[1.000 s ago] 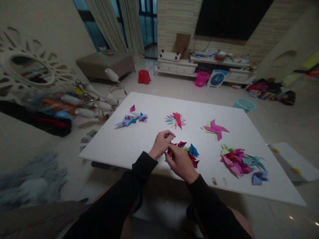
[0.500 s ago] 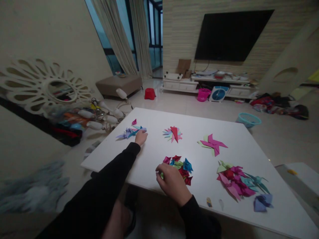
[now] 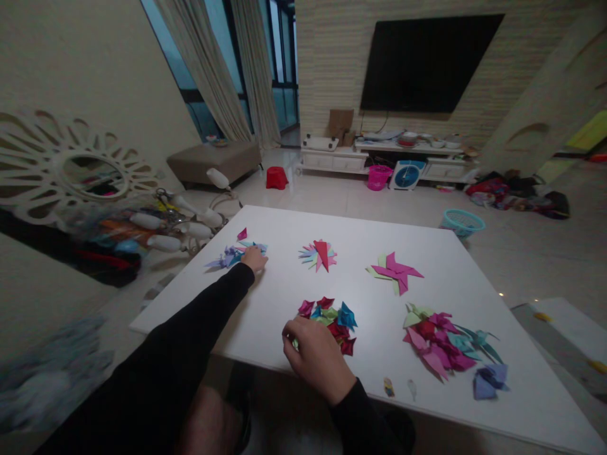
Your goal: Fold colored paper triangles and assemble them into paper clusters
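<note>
My left hand [image 3: 255, 258] reaches across the white table [image 3: 265, 309] to a loose pile of blue and purple folded-paper pieces [image 3: 230, 255]. Its fingertips are over the pile's right side and mostly hidden. Just beyond lies a small magenta folded piece [image 3: 242, 234]. Nearer me, my right hand [image 3: 318, 357] is curled at the front left of a pile of red, green and blue folded-paper pieces [image 3: 339, 330]. A bit of light green shows beside its thumb; whether it is held or lies on the table I cannot tell.
Beyond the hands lie a multicoloured paper fan shape [image 3: 318, 254] and a magenta-and-green paper pinwheel [image 3: 396, 273]. At right sit a pink and teal paper pile [image 3: 443, 344] and a purple folded piece [image 3: 490, 381]. A blue basket [image 3: 462, 222] stands past the far right corner.
The view has turned slightly to the right, so everything sits further left. My left hand stays at the blue and purple pile, its fingers posed a little differently. My right hand remains by the front pile.
</note>
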A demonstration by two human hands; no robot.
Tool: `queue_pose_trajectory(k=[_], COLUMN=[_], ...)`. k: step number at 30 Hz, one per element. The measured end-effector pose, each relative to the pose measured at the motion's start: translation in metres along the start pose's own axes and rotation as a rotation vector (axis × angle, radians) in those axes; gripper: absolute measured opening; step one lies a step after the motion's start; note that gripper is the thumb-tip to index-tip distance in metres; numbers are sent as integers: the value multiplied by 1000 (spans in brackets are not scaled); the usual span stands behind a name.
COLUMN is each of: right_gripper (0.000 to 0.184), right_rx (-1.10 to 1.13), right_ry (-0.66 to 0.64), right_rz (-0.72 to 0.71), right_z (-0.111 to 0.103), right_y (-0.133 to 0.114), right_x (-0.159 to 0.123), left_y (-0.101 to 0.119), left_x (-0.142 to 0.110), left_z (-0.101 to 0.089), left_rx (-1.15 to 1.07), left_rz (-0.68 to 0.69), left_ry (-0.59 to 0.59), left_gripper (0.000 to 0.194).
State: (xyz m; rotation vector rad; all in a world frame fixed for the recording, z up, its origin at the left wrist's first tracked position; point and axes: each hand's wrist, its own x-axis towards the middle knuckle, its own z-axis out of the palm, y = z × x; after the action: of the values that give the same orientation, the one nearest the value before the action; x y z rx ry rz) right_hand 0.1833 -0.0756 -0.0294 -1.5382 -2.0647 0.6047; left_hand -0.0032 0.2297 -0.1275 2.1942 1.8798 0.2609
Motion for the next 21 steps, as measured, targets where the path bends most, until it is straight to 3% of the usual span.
queue_pose_trajectory(k=[5, 9, 11, 14, 17, 21], right_gripper=[9, 10, 11, 15, 17, 17], right_rx=[-20, -15, -11, 38, 136, 168], right_ry=[-5, 59, 135, 294, 443, 529], right_rz=[-25, 17, 78, 190, 266, 312], right_z=[3, -5, -13, -27, -37, -43], right_y=[-2, 9, 21, 41, 57, 64], right_x=[0, 1, 3, 5, 3, -4], left_y=[6, 30, 49, 81, 111, 133], left_x=[-4, -16, -35, -86, -149, -205], left_z=[-29, -54, -63, -68, -64, -54], left_rx=[-35, -145, -220, -391, -1009, -1534], left_rz=[10, 67, 90, 150, 183, 17], left_ry=[24, 67, 79, 62, -93, -436], left_gripper=[22, 30, 37, 43, 40, 32])
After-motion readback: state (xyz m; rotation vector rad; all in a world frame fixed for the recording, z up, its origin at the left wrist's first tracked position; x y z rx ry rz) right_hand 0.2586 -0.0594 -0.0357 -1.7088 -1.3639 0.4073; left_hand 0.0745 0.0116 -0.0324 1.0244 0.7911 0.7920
